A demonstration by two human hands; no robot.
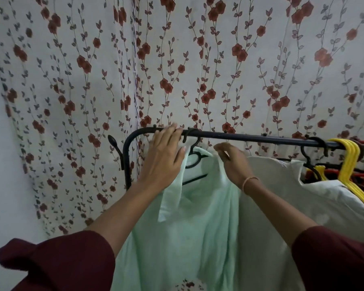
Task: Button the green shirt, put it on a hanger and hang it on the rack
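Note:
The pale green shirt [189, 232] hangs on a black hanger [194, 159], and the hanger's hook sits over the black rack bar [250, 137]. My left hand [164, 156] lies flat against the shirt's left shoulder, its fingertips reaching the bar and its thumb touching the collar by the hook. My right hand [232, 162] pinches the shirt's fabric at the right shoulder, just under the bar. The shirt's front and its buttons are hidden from this angle.
A white garment [282, 196] hangs right beside the green shirt. Yellow hangers [349, 160] and red ones crowd the bar's far right. A flowered curtain [177, 70] covers the wall behind. The rack's curved left post [126, 156] ends the bar.

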